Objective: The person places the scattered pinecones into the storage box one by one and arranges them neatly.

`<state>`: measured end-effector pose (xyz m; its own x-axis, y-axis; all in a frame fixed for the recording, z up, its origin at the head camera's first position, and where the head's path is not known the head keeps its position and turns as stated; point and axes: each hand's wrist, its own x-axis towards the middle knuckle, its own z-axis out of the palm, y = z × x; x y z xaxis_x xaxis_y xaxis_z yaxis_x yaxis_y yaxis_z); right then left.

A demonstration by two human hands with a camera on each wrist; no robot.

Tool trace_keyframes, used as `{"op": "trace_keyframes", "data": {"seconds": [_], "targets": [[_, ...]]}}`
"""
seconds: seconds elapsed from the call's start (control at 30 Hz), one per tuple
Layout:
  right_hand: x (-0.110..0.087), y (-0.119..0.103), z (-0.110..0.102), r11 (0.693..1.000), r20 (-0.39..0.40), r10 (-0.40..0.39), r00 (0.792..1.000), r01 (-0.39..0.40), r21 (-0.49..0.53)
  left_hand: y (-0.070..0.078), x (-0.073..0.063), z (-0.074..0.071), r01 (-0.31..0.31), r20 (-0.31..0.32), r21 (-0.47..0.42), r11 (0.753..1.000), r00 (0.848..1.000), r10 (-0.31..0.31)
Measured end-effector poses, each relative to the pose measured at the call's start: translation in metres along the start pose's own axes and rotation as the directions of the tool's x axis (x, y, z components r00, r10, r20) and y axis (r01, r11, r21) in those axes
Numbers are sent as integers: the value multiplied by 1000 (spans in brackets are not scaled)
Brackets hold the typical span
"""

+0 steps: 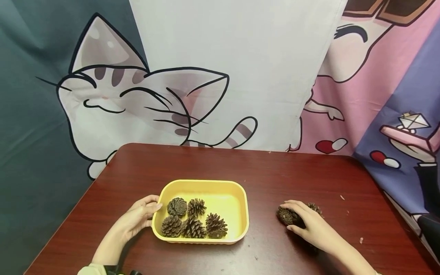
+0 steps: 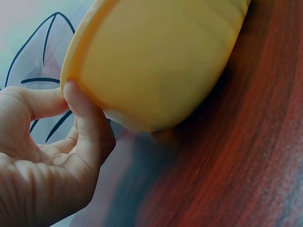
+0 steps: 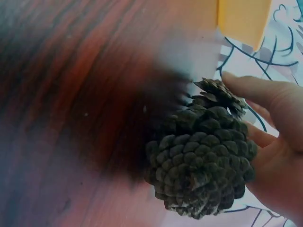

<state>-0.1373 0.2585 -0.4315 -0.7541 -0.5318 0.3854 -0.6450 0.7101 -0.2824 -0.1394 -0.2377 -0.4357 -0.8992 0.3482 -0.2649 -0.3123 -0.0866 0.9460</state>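
Note:
My left hand (image 1: 139,215) pinches the left rim of a yellow plastic tub (image 1: 242,214) between thumb and fingers. The left wrist view shows that grip on the tub's lip (image 2: 71,61) up close. Several brown pine cones (image 1: 216,226) lie inside, mostly toward the left. To the right of the tub, my right hand (image 1: 309,225) curls over a pine cone (image 1: 285,216) on the table, thumb on the near side. Another cone (image 1: 314,208) shows behind the hand. A large cone (image 3: 201,163) fills the front of the right wrist view and partly hides the gripped one (image 3: 218,94).
The dark red wooden table (image 1: 261,172) has small light flakes scattered on its right side. A cloth backdrop (image 1: 223,46) with cartoon cats hangs right behind the far edge. A black object (image 1: 427,191) stands at the far right, off the table.

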Motion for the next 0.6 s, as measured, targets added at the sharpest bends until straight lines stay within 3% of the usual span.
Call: {"op": "trace_keyframes", "data": {"seconds": [0.27,0.6], "targets": [[5,1,8,994,-27,-49,998,46,-96,0,0,0,-5,4,-12,1000,1000,5],[6,4,15,996,-40,-66,997,64,-66,-1,0,2,-4,-4,-5,1000,1000,4]]}}
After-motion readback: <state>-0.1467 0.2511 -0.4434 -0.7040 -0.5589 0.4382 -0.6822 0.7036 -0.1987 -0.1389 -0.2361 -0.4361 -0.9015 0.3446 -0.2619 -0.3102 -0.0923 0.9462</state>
